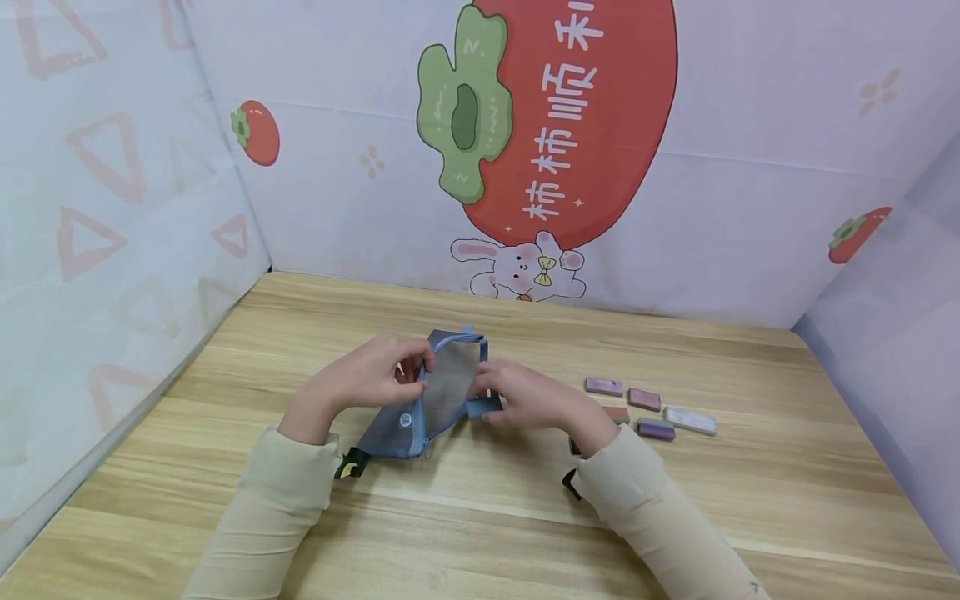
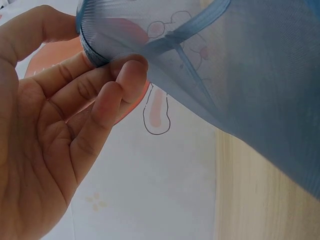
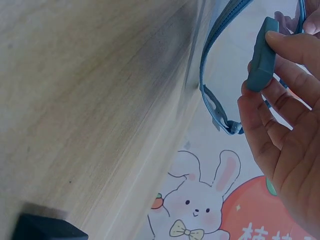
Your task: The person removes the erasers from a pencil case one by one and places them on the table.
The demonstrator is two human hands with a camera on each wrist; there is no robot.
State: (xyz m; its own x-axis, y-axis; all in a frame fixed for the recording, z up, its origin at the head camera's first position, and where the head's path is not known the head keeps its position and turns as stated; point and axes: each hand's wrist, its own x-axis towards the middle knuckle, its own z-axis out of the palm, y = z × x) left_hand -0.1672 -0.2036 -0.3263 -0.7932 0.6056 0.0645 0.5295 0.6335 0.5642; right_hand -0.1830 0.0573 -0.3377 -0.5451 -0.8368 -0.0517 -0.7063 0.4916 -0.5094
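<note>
Blue mesh zip pouch sits held up off the wooden table, mid-table, between both hands w/ its mouth facing up and away. Left hand pinches the zip edge: in the wrist view its fingertips and thumb clamp the blue rim. Right hand holds the opposite side, and its fingers are curled round a teal-blue eraser-like block right at the pouch opening. Five more small blocks, purple, pink and pale, lie on the table just beside the right forearm. To do this step well, IMO: keep the left pinch firm and pull the rim outward so the mouth stays wide; mesh is floppy and prob. collapses if tension drops. Block should go in long end first, clear of the zip teeth, since a corner could snag there. Letting the pouch base rest on the table would steady things.
</note>
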